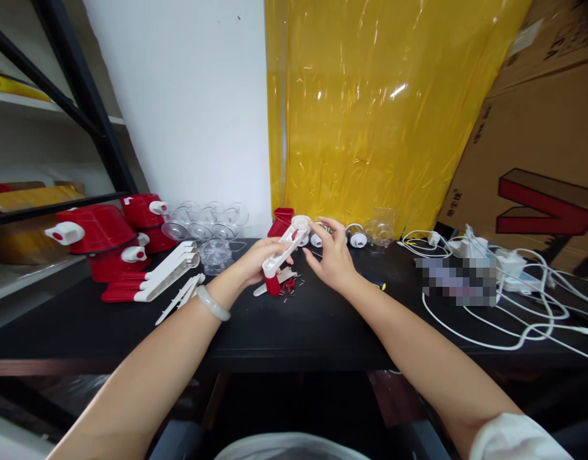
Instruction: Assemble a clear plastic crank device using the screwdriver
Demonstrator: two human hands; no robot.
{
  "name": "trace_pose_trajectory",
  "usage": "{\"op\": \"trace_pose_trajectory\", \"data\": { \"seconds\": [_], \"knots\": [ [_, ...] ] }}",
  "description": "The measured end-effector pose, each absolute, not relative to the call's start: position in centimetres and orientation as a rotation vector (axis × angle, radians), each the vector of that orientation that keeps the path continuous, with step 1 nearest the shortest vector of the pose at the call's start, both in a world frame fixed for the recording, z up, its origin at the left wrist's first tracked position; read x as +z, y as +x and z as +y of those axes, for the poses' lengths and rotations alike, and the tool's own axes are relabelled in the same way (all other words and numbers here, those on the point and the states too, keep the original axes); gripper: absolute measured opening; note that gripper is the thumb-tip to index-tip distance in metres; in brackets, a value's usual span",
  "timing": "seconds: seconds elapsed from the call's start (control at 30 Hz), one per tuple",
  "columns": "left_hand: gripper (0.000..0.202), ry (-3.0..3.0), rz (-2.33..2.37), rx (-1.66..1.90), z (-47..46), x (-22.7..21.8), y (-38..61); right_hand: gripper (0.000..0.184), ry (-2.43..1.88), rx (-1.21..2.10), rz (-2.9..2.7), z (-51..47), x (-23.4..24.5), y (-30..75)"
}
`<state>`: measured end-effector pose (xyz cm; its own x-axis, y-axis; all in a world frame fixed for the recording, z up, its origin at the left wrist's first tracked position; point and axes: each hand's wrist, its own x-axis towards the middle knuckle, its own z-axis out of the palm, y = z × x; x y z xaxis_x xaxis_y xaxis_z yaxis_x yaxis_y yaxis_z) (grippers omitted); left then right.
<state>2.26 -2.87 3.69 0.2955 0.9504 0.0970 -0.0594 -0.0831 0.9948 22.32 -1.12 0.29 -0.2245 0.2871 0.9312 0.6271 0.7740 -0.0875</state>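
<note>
While your L hand [261, 260] grips the white pc [283, 254] at 12 o'clock over the table [294, 332], your R hand [336, 259], spread, is nr its 1 o'clock end; contact unclear.

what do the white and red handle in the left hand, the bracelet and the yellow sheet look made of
White and red handle: likely smooth moulded plastic, given its even color and hollow channel.
Bracelet: pale, polished, perhaps stone or glass; its soft sheen leaves that open.
Yellow sheet: probably glossy plastic film, with wrinkles and bright glints.
</note>
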Motion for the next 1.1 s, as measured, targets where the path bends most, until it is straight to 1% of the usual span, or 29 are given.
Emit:
{"op": "trace_pose_trajectory", "data": {
  "seconds": [0.1,0.17,0.23,0.37,0.53,0.7,1.1],
  "knots": [
    [0.026,1.381,0.957,1.234,-2.3,3.6,2.2,0.032,-0.803,-0.153,-1.889,-1.2,0.3,22.4],
    [0.029,1.425,0.987,1.318,-2.0,3.5,2.1,0.016,-0.823,0.098,-2.106,-1.1,0.0,22.3],
    [0.031,1.541,1.027,1.358,-2.0,3.3,2.1,0.006,-0.778,0.294,-2.324,-1.1,-0.4,22.0],
    [0.030,2.039,1.193,1.350,-2.7,2.9,2.0,0.009,-0.662,0.386,-2.523,-1.6,-1.0,21.3],
    [0.026,2.408,1.314,1.168,-3.2,2.7,2.0,0.009,-0.693,0.397,-2.571,-1.9,-1.1,21.1],
    [0.024,2.514,1.352,1.066,-3.1,2.7,2.0,0.007,-0.700,0.388,-2.604,-1.4,-1.5,21.2],
    [0.022,2.535,1.423,1.039,-3.1,2.7,2.0,0.010,-0.732,0.308,-2.556,-1.3,-1.5,21.1]
  ]
}}
